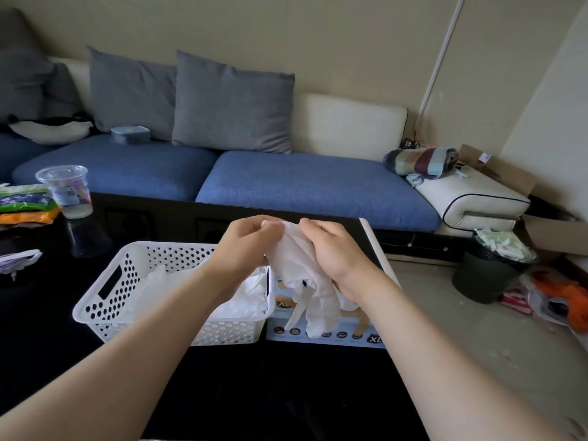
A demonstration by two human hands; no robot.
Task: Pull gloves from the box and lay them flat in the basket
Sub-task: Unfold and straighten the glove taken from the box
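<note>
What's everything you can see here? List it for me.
glove: one, white, held up between both hands above the box
gloves in basket: white, count unclear, lying in the basket
basket: one, white, perforated, on the table
glove box: one, light blue, right of the basket
cup: one, clear, table's far left
table: one, black, under basket and box
sofa: one, blue seats, behind the table
blanket: one, striped, rolled, sofa's right end
bin: one, dark green, floor at right
left hand: one, pinches the glove's top
right hand: one, pinches the glove's top
</note>
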